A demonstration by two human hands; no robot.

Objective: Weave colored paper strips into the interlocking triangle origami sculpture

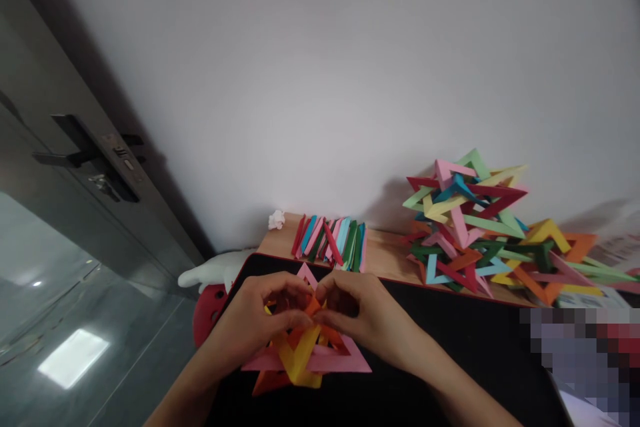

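Observation:
A folded-paper star model [297,360] in pink, yellow and orange sits over the black mat, between my hands. My left hand [263,307] reaches in from the left, thumb and fingers pinched on an orange folded paper strip [313,307] near the model's top. From the other side, my right hand [363,310] grips the same orange part with thumb and forefinger. Both sets of fingertips almost meet there and cover the joint between them. A pink point of the model shows behind the hands, and pink, yellow and orange points stick out below.
Behind the black mat [465,347], folded paper strips [330,240] stand in a row on a wooden surface [387,255]. Finished paper stars [465,227] are piled at right against the wall. A crumpled white paper [276,219] lies at the left corner. A door [95,153] stands far left.

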